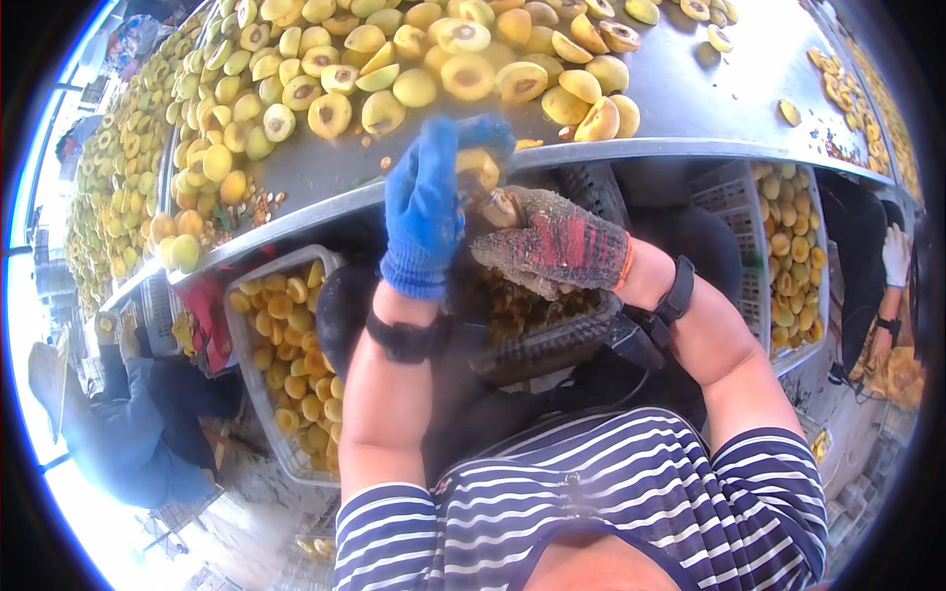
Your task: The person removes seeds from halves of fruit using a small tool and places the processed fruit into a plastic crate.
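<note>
Metal table (690, 94) ahead; left grip (426, 202) clasps blurred yellow fruit (477, 167); right grip (557, 241), I can't tell.

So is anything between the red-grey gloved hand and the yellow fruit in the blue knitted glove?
Yes, a small, blurred brownish thing shows between the right hand and the yellow fruit; I can't tell what.

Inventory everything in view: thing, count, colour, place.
Metal table: at least one, silver-grey, across the top
Fruit halves: too many to count, yellow-orange, heaped on the table
Left fruit crate: one, pale, below the table
Right fruit crate: one, pale, below the table
Middle crate: one, grey, beneath the hands
Co-worker: one, blue top, far left
Co-worker's hand: one, white-gloved, far right
Fruit piece: one, yellow, in left hand
Striped shirt: one, navy-white, on the person
Wristbands: two, black, person's wrists
Left hand: one, blue-gloved, centre
Right hand: one, grey-red-gloved, centre
</note>
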Tool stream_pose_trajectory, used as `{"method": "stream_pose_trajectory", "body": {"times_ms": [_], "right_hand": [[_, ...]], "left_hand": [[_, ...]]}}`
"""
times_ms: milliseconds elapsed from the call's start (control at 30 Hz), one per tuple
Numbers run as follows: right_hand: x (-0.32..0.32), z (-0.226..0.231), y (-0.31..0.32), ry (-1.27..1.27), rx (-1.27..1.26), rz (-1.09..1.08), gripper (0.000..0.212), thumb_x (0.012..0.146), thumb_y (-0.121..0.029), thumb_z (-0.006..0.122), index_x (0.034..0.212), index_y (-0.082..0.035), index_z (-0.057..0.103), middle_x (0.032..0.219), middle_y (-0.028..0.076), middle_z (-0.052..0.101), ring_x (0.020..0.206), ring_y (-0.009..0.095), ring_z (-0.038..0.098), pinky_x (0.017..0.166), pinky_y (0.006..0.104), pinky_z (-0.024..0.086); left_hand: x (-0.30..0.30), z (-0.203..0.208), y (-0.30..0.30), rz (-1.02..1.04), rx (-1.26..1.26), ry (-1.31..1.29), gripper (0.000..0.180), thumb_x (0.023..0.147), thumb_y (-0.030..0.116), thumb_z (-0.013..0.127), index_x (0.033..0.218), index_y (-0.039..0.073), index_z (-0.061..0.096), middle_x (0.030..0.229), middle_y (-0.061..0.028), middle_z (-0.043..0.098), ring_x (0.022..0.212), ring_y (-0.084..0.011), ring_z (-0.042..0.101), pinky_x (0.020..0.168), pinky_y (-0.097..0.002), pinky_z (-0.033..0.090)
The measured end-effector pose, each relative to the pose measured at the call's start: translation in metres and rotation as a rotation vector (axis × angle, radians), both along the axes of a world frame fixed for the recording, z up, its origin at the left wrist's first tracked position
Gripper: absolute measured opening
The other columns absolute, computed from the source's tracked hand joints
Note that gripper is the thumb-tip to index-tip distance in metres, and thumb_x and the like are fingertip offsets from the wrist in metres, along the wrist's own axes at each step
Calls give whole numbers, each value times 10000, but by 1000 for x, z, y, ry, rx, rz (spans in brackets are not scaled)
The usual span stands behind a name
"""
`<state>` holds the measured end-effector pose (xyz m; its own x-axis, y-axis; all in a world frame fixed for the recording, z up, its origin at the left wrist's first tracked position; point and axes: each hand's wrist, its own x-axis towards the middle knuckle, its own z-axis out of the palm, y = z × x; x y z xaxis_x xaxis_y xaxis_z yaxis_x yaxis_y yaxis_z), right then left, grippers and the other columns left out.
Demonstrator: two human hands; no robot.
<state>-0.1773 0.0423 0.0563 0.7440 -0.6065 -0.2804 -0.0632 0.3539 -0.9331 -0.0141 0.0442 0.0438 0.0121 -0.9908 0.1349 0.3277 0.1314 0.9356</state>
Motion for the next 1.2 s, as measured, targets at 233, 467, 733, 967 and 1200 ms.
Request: {"method": "stream_pose_trajectory", "body": {"times_ms": [233,467,733,967,1200], "right_hand": [[-8,-26,5,-135,84,97,258,911,-135,677,1150,-57,618,912,36,670,776,119,633,659,248,527],[-37,-15,5,-429,389,166,360,906,-115,663,1243,-13,586,1122,90,662,975,161,653,840,290,547],[-47,-3,-7,24,-133,92,423,812,-172,783,1153,3,605,1001,57,648,910,141,609,806,293,503],[-48,22,-67,575,-1061,-215,340,859,-291,681,1102,-57,637,985,179,689,911,349,667,759,387,528],[-8,0,-148,1000,-1149,-5,344,820,-225,708,1120,-79,624,1074,146,689,1012,302,658,825,400,521]], "left_hand": [[-3,7,2,-57,52,-133,564,1049,425,388,1065,-73,651,944,-186,698,774,-259,691,766,-363,574],[17,15,21,71,110,145,602,1017,498,413,1120,-53,632,994,-203,691,813,-293,692,781,-401,584],[159,56,150,692,117,-971,320,996,193,557,1193,-51,622,1153,-160,667,1023,-194,642,897,-297,511],[66,54,57,441,-166,-683,349,979,145,578,1274,-41,574,1262,-88,613,1113,-143,591,937,-277,478],[28,10,-16,140,232,-320,380,988,267,573,1244,-13,589,1132,-101,660,995,-159,635,836,-269,496]]}}
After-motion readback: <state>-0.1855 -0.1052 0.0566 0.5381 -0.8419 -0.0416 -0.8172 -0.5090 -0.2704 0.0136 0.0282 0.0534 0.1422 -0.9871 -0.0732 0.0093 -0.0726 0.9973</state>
